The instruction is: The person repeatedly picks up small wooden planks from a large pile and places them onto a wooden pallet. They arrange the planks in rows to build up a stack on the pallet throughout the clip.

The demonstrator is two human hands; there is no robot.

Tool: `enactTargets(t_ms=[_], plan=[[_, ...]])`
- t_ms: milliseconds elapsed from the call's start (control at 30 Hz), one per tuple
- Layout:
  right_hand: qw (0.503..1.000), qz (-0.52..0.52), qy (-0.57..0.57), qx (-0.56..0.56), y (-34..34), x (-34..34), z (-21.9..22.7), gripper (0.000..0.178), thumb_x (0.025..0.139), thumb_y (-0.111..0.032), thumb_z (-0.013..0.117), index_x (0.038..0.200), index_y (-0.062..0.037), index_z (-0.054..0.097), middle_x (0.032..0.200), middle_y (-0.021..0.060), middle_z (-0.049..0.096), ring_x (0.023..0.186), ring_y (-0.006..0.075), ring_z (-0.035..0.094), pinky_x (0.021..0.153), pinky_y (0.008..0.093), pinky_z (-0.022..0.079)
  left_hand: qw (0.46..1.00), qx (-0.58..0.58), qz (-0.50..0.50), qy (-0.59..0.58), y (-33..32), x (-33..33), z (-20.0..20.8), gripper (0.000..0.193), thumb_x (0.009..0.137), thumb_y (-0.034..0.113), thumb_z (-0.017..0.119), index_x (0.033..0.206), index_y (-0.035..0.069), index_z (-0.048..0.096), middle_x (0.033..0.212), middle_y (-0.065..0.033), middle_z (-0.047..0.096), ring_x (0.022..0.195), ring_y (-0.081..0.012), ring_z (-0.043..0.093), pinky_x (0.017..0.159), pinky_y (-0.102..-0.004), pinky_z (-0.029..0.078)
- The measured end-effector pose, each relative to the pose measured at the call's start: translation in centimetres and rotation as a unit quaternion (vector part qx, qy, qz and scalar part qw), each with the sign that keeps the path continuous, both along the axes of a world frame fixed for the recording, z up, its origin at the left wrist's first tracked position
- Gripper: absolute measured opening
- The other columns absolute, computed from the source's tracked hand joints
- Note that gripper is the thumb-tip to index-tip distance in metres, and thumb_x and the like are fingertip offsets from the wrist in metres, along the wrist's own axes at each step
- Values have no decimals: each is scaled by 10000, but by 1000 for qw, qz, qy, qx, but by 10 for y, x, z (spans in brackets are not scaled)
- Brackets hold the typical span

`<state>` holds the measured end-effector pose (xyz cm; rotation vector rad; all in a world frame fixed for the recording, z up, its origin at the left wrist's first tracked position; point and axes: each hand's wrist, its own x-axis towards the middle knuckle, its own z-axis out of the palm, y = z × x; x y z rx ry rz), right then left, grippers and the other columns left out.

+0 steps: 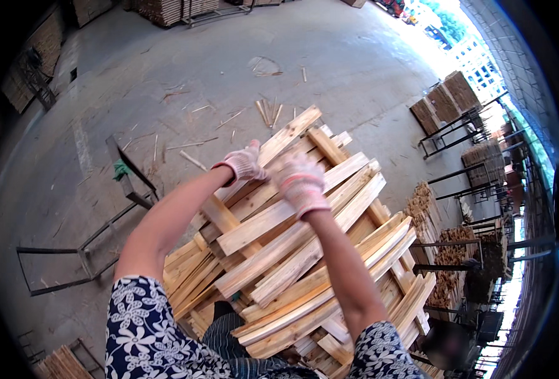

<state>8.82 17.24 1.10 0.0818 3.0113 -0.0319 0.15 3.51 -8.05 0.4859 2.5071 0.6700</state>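
Observation:
My left hand (245, 163), in a pinkish-white knit glove, grips a pale wooden plank (290, 134) at the far edge of a stack. My right hand (300, 184), gloved the same way, is just to its right, over the planks; motion smears its fingers, so I cannot tell whether they hold anything. Below both hands, loose planks (264, 228) lie side by side at a slant across crosswise boards (327, 146). More planks (330, 303) are layered nearer my body, under and beside my right forearm.
A black metal frame (80, 251) with a green cloth (121, 169) stands at left. Wood scraps (269, 114) litter the concrete floor (197, 63) beyond the stack. Racks with bundled wood (447, 104) line the right side. Other timber stacks (162, 11) stand at the back.

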Motion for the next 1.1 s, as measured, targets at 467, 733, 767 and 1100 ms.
enactTargets(t_ms=[467,733,767,1100], plan=[[993,-73,-14,-91,147,-89,-36,579,808,-271,692,1313,-69,492,1224,243,612,1171,403,572,975,468,474,997,-6,33,-74,7,18,33,815,786,403,774,1342,-5,340,831,-126,677,745,-221,682,669,-356,536],[993,-38,75,-82,156,-76,-35,575,818,-260,709,1323,-99,486,1226,240,579,1178,413,545,979,473,463,998,44,48,-16,4,19,19,745,830,494,683,1355,39,415,1102,-226,669,1054,-353,651,898,-434,490],[991,-27,82,-101,153,-77,-33,576,824,-262,713,1329,-106,484,1230,240,559,1183,418,531,979,476,460,998,29,46,-30,2,19,17,727,836,492,675,1345,38,425,1134,-233,657,1088,-360,633,920,-438,479],[993,-50,31,-103,153,-78,-38,546,833,-271,703,1292,-76,481,1225,237,588,1163,415,561,972,474,470,998,-26,10,-48,28,28,31,618,880,431,637,1298,27,428,1172,-243,642,1135,-388,606,960,-448,465]])
